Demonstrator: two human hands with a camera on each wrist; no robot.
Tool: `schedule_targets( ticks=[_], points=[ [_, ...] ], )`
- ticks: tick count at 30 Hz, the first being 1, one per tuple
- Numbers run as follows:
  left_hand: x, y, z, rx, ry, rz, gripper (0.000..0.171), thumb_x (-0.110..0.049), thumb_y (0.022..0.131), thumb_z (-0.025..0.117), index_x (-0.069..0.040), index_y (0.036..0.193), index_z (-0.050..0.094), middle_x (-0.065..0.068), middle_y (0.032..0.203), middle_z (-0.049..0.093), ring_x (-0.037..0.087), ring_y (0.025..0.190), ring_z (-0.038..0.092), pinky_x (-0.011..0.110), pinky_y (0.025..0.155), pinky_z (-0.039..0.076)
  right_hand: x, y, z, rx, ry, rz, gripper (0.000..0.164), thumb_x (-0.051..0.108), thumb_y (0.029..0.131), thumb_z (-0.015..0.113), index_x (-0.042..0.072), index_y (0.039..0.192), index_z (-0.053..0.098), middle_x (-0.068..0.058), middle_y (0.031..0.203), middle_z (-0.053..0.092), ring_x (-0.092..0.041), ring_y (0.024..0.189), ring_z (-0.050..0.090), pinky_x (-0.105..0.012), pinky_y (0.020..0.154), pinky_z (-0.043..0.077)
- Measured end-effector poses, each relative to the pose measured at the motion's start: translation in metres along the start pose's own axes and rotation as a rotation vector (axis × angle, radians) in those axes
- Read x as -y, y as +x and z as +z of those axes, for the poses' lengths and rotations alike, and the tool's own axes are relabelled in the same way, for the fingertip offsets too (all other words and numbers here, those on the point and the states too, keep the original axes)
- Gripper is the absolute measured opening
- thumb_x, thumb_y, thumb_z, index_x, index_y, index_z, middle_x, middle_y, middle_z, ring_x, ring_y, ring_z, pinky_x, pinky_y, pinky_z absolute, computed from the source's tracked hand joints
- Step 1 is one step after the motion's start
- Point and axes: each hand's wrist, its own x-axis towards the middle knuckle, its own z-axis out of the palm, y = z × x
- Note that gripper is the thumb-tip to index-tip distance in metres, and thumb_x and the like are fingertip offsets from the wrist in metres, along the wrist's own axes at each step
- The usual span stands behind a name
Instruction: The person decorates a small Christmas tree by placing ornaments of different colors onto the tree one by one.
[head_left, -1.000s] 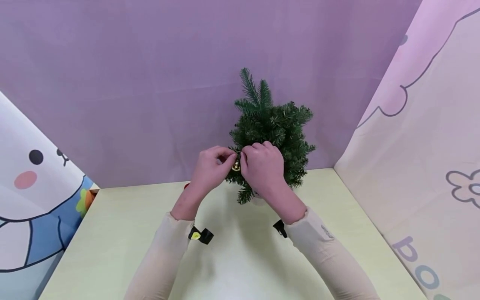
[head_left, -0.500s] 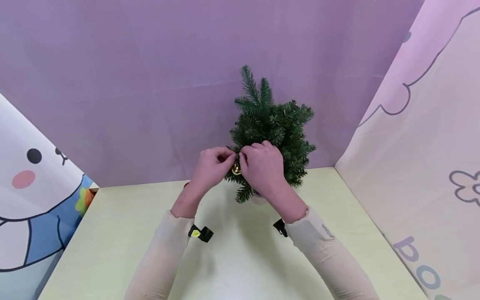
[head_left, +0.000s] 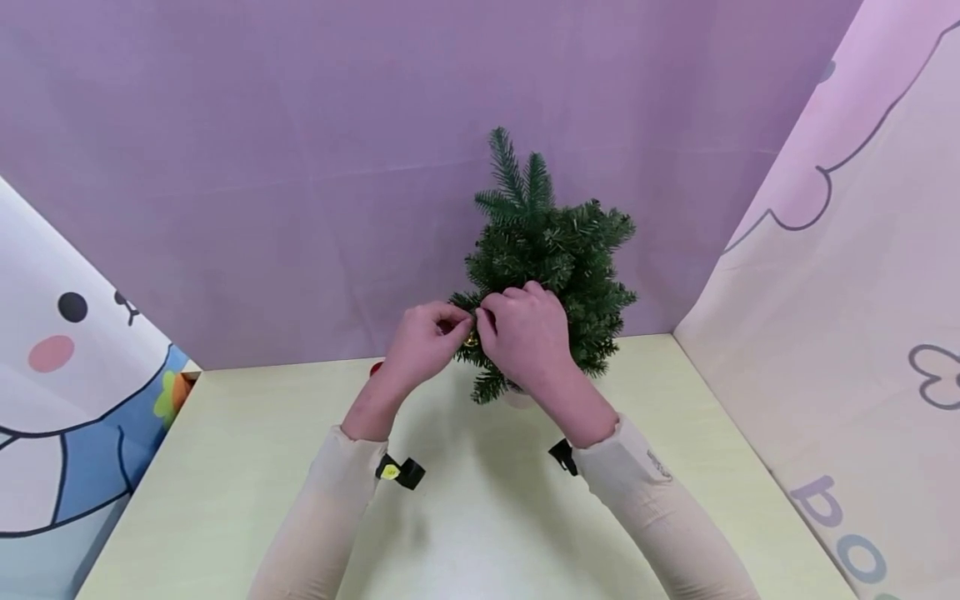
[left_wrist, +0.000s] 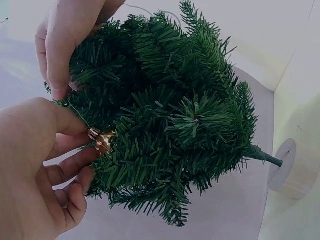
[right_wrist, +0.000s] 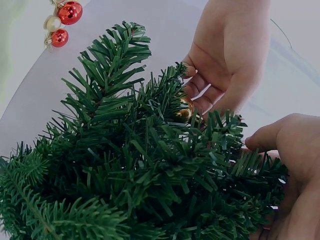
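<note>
A small artificial Christmas tree [head_left: 555,258] stands near the back of the table. At its left side, my left hand [head_left: 426,343] pinches a gold bauble [left_wrist: 104,142] at its cap with thumb and fingertips. From the cap a thin thread rises toward my right fingertips in the left wrist view. My right hand [head_left: 528,333] is bent in front of the tree, its thumb and fingers around a branch tip [right_wrist: 272,175]. Needles cover part of the bauble in the right wrist view; in the head view my left fingers partly hide it.
Behind my left wrist lie red baubles [right_wrist: 70,12] and a cream bauble [right_wrist: 52,23]. The tree's pale round base [left_wrist: 295,175] rests on the light table [head_left: 247,483]. A purple cloth backdrop [head_left: 300,167] rises behind, with printed cloths at both sides.
The gold bauble was in fuller view and is now partly covered by my left fingers. My left hand has dropped very slightly; my right hand stays nearly in place.
</note>
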Motion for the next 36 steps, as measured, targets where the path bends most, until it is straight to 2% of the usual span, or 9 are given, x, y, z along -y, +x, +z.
schedule_targets(
  ticks=[4, 7, 12, 15, 18, 23, 28, 33, 36],
  points=[
    [0.0, -0.003, 0.0, -0.024, -0.007, 0.02, 0.015, -0.021, 0.096, 0.062, -0.016, 0.097, 0.076, -0.005, 0.09, 0.065, 0.013, 0.072, 0.058, 0.033, 0.062, 0.05, 0.003, -0.001, -0.004, 0.004, -0.001, 0.011, 0.013, 0.022, 0.089, 0.068, 0.012, 0.086, 0.075, -0.004, 0.079, 0.069, -0.025, 0.067, 0.056, -0.038, 0.061, 0.049],
    [-0.001, -0.007, 0.001, -0.087, -0.009, 0.052, 0.014, -0.02, 0.095, 0.063, -0.015, 0.097, 0.076, -0.006, 0.088, 0.064, 0.011, 0.076, 0.058, 0.032, 0.064, 0.05, 0.005, -0.001, -0.012, -0.021, -0.001, -0.013, 0.014, 0.022, 0.089, 0.067, 0.01, 0.088, 0.075, -0.006, 0.082, 0.07, -0.027, 0.069, 0.058, -0.039, 0.063, 0.05],
    [0.0, -0.015, -0.002, -0.215, -0.032, 0.109, 0.012, -0.015, 0.094, 0.065, -0.01, 0.096, 0.076, -0.006, 0.086, 0.064, 0.01, 0.08, 0.058, 0.03, 0.062, 0.048, 0.007, 0.007, -0.038, -0.149, 0.022, -0.067, 0.015, 0.02, 0.087, 0.069, 0.007, 0.087, 0.075, -0.009, 0.083, 0.071, -0.028, 0.07, 0.059, -0.039, 0.061, 0.05],
    [0.001, -0.023, -0.006, -0.232, -0.062, 0.111, 0.011, -0.014, 0.093, 0.066, -0.009, 0.096, 0.075, -0.006, 0.085, 0.064, 0.011, 0.08, 0.059, 0.03, 0.061, 0.047, 0.002, 0.017, -0.054, -0.23, 0.04, -0.082, 0.016, 0.02, 0.086, 0.07, 0.005, 0.088, 0.074, -0.01, 0.084, 0.071, -0.028, 0.069, 0.059, -0.038, 0.059, 0.049],
    [0.002, -0.03, -0.01, -0.227, -0.075, 0.099, 0.011, -0.014, 0.093, 0.066, -0.008, 0.097, 0.074, -0.006, 0.086, 0.064, 0.011, 0.081, 0.059, 0.03, 0.061, 0.047, -0.009, 0.031, -0.065, -0.266, 0.056, -0.096, 0.021, 0.021, 0.087, 0.068, 0.002, 0.094, 0.073, -0.014, 0.088, 0.071, -0.03, 0.071, 0.06, -0.039, 0.061, 0.049],
    [0.006, -0.039, -0.014, -0.228, -0.084, 0.1, 0.009, -0.013, 0.093, 0.067, -0.011, 0.096, 0.075, -0.006, 0.087, 0.065, 0.011, 0.08, 0.059, 0.031, 0.062, 0.046, -0.042, 0.053, -0.073, -0.236, 0.145, -0.064, 0.027, 0.023, 0.089, 0.068, 0.002, 0.106, 0.07, -0.014, 0.103, 0.069, -0.032, 0.089, 0.061, -0.044, 0.078, 0.047],
    [0.015, -0.048, -0.016, -0.244, -0.116, 0.088, 0.009, -0.009, 0.091, 0.068, -0.014, 0.094, 0.075, -0.003, 0.085, 0.066, 0.015, 0.076, 0.058, 0.029, 0.061, 0.045, -0.074, 0.062, -0.071, -0.224, 0.254, -0.013, 0.035, 0.027, 0.087, 0.071, 0.006, 0.115, 0.068, -0.01, 0.119, 0.064, -0.032, 0.109, 0.055, -0.049, 0.091, 0.039],
    [0.027, -0.058, -0.019, -0.231, -0.135, 0.037, 0.007, -0.007, 0.091, 0.068, -0.009, 0.095, 0.074, 0.004, 0.087, 0.067, 0.021, 0.072, 0.057, 0.028, 0.06, 0.047, -0.103, 0.061, -0.065, -0.115, 0.313, 0.129, 0.05, 0.037, 0.089, 0.069, 0.012, 0.131, 0.06, -0.007, 0.14, 0.05, -0.026, 0.131, 0.039, -0.048, 0.108, 0.026],
    [0.034, -0.067, -0.022, -0.209, -0.12, -0.007, 0.008, -0.007, 0.091, 0.067, -0.009, 0.095, 0.074, 0.002, 0.087, 0.067, 0.019, 0.072, 0.057, 0.027, 0.062, 0.048, -0.117, 0.058, -0.059, -0.038, 0.359, 0.22, 0.056, 0.041, 0.09, 0.066, 0.016, 0.139, 0.054, -0.003, 0.146, 0.044, -0.02, 0.137, 0.033, -0.045, 0.111, 0.023]
  ],
)
